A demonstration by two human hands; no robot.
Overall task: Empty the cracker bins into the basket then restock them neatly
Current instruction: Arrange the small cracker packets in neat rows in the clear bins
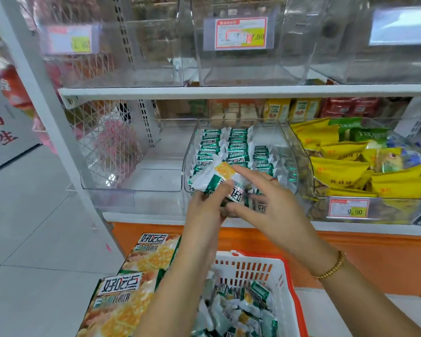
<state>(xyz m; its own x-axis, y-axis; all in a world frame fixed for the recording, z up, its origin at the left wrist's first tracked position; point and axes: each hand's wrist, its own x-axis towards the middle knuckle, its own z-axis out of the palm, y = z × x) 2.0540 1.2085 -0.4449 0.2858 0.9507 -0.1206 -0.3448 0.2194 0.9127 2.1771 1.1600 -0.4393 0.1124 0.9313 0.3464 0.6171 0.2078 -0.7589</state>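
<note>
Green-and-white packets (pixel 216 181) are gripped in the left hand (pixel 202 210) before the half-filled bin (pixel 289 147), right hand (pixel 267 203) spread over them; restocking looks underway, and next they need squaring into the front row, above the basket (pixel 250 258)

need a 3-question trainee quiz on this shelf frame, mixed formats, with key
1. True or false: the basket is empty.
2. Multiple choice: the left hand grips A) green-and-white packets, B) a yellow bag, C) a price tag.
3. Short answer: which wrist wears the bracelet?

Key: 1 false, it holds wrapped packets; 2 A; 3 the right.
</note>
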